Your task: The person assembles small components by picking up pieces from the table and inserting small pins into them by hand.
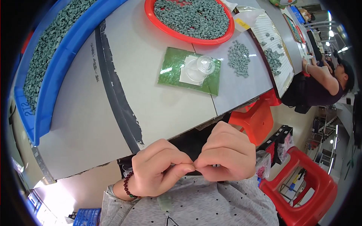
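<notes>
My left hand and my right hand are raised close to my chest, below the table's near edge. Thumb and forefinger tips of both hands are pinched together and touch each other in the middle. Whatever sits between the fingertips is too small or hidden to make out. A dark bead bracelet circles my left wrist. A pale green pendant hangs on my dotted grey shirt just under the hands.
On the grey table lie a green mat with white paper and a clear plastic cup, a loose pile of grey-green pieces, a red round tray and a blue bin full of them. Red stools stand right; another person sits beyond.
</notes>
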Available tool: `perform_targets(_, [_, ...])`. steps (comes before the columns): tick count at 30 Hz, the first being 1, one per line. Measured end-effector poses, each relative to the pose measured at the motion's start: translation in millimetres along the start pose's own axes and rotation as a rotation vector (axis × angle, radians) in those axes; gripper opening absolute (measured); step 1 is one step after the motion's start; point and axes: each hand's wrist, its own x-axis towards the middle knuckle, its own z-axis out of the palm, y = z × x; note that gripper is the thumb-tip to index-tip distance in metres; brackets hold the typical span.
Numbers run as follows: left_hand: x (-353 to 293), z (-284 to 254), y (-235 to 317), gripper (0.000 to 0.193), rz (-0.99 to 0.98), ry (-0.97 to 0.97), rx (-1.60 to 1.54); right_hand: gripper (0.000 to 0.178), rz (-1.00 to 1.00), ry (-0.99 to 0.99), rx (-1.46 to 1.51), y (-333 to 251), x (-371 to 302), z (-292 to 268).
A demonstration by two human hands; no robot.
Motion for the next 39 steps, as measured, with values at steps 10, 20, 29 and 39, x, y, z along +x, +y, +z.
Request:
perform_targets(10, [7,2,-4,0.02,-0.007,0.02,-0.197,0.019,-0.028,0.089,-0.184,-1,11,-13])
perform_targets(20, [-7,-6,-3,0.023,-0.287,-0.061,-0.807,0.019,-0.206,-0.109,-0.69,61,58,-57])
perform_targets(29, [5,-9,-9,0.02,0.019,-0.09,-0.538,0.019,-0.194,-0.261,-0.786,53,71,-58])
perform_targets(39, [-2,-7,-5,0.011,-0.039,0.038,-0.599,0.025,-0.259,-0.266,-0.907,50,70,-53])
